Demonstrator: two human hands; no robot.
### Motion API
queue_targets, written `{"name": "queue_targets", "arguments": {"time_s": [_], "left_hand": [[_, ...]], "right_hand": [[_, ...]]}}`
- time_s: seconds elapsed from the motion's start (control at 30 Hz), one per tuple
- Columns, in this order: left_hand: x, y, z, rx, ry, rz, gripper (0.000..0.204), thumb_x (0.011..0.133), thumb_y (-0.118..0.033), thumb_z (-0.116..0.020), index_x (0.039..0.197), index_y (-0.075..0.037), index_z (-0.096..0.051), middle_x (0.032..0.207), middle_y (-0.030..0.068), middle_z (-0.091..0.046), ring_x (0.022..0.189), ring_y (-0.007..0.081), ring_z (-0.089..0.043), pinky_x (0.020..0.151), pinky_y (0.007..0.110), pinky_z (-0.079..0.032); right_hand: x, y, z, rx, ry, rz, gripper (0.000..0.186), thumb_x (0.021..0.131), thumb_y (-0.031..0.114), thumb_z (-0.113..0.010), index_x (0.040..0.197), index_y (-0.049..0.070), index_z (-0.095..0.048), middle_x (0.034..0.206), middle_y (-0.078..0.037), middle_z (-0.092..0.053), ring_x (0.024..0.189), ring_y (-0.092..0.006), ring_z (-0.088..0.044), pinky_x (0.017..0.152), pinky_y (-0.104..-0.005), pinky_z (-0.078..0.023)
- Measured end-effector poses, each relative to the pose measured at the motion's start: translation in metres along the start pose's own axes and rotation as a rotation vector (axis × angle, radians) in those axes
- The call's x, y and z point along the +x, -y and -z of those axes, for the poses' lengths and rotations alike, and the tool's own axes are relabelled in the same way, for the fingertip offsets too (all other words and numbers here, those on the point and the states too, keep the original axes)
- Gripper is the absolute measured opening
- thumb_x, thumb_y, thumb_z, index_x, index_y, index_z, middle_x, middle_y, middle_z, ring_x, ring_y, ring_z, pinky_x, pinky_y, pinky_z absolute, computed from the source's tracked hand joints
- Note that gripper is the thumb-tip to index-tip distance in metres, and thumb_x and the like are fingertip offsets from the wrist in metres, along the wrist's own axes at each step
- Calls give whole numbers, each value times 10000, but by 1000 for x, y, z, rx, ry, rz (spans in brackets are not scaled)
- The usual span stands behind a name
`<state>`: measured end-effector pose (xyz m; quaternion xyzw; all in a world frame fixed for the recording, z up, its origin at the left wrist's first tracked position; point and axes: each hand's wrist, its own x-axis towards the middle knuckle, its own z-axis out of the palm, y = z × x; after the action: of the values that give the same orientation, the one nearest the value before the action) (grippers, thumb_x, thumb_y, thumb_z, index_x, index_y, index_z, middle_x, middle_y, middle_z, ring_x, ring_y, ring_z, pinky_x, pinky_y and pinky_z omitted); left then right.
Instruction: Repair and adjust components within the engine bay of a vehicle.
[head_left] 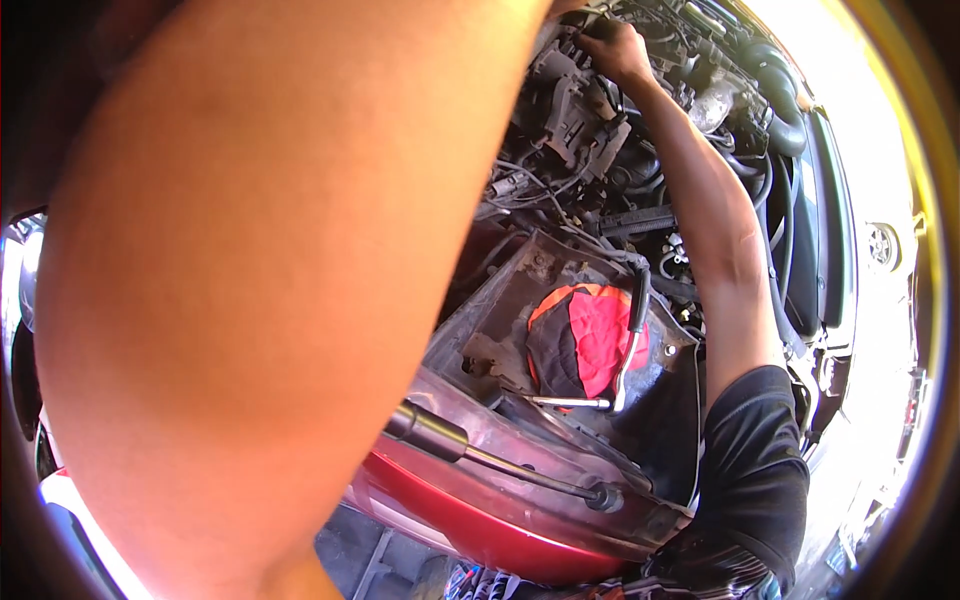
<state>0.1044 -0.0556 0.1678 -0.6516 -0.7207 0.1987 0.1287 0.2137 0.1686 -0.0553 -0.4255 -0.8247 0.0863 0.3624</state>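
My left arm [260, 290] fills much of the left side, very close. Only a sliver of skin shows at the top edge beyond it, so its fingers are hidden. Deep in the engine bay, my right hand [618, 52] is closed around a dark part I cannot make out, among hoses and brackets. The engine [575, 115] lies just below and left of that hand. Nearer me, a hand tool with a black grip [639, 300] and a bent chrome shaft rests across a red, black and orange cloth item [597, 340]. A chrome bar [570, 402] meets the tool's lower end.
A hood strut [530, 474] slants across the red fender [480, 520] in front. Thick black hoses [785, 100] run along the right side of the bay. Loose wires [545, 185] cross below the engine. A car wheel [881, 245] shows at the far right.
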Motion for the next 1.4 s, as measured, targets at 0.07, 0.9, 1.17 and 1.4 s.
{"name": "queue_targets", "arguments": {"time_s": [0.07, 0.9, 1.17, 1.4], "left_hand": [[-1, 1, -2, -8, -8, 1, 360, 804, -139, -650, 1131, -52, -773, 1129, 179, -750, 1043, 291, -730, 901, 417, -567], [-10, 4, -6, -48, -7, 34, 351, 811, -157, -679, 1135, -60, -773, 1105, 169, -758, 1006, 275, -738, 881, 410, -569], [-7, 4, -6, -53, -27, 33, 351, 809, -151, -684, 1137, -66, -774, 1106, 166, -759, 1005, 275, -740, 875, 418, -573], [-4, -2, -13, -80, -69, 123, 348, 818, -138, -657, 1133, -35, -763, 1130, 183, -748, 1055, 303, -726, 883, 425, -573]], "right_hand": [[0, 0, 1, -16, -22, -11, 410, 858, 372, -729, 1112, 50, -744, 1007, -194, -755, 947, -343, -739, 867, -425, -562], [1, 35, -7, 285, 74, -424, 368, 811, 301, -787, 1043, 18, -744, 902, -128, -760, 807, -275, -731, 676, -363, -562], [36, -33, -18, -1066, 479, 808, 245, 976, 193, -565, 1142, 122, -731, 1110, -63, -745, 1008, -235, -713, 799, -358, -587], [45, -61, -39, -764, 343, 757, 183, 922, 167, -617, 1029, 125, -759, 1070, -82, -747, 974, -248, -717, 791, -365, -581]]}}
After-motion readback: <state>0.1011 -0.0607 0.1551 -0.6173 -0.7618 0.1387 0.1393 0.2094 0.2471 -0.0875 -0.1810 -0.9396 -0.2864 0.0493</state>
